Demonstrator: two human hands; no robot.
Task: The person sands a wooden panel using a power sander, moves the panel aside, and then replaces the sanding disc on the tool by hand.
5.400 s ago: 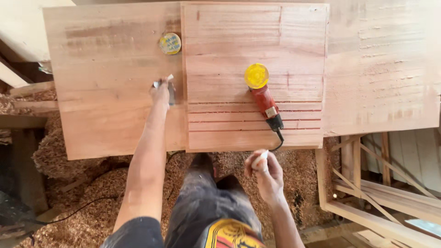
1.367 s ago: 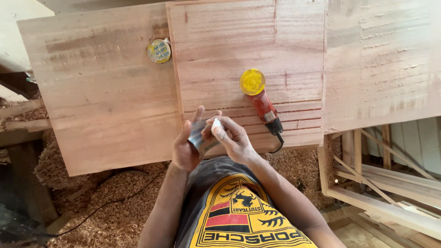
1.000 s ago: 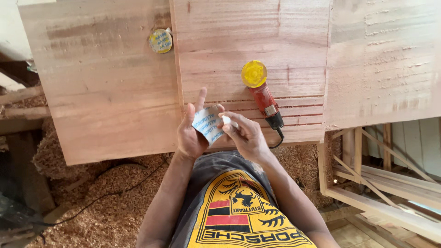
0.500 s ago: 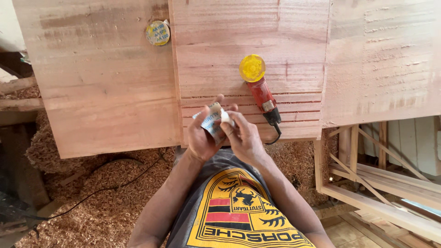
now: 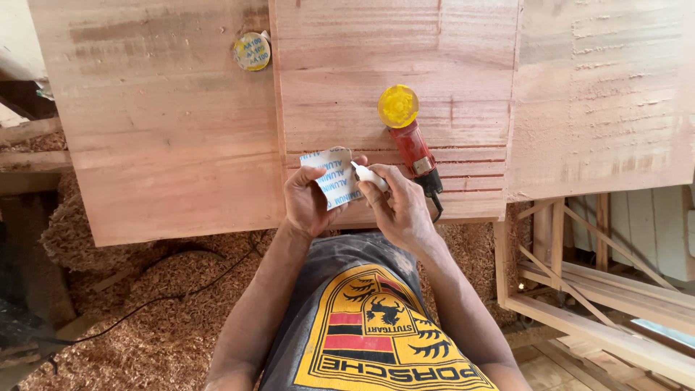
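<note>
Head view, looking straight down. Left hand (image 5: 308,199) gripping a piece of sandpaper (image 5: 334,176), printed back up, just off the near edge of the wood panel (image 5: 394,51). Right hand (image 5: 399,206) pinching a small white tube (image 5: 369,175), tip touching the sandpaper. At 1 o'clock from the hands, red sander (image 5: 411,141) with yellow disc, lying on the panel. At 11 o'clock, well apart, a round yellow disc (image 5: 252,51) on the left board (image 5: 159,137). Sawdust (image 5: 145,318) below at 8 o'clock.
</note>
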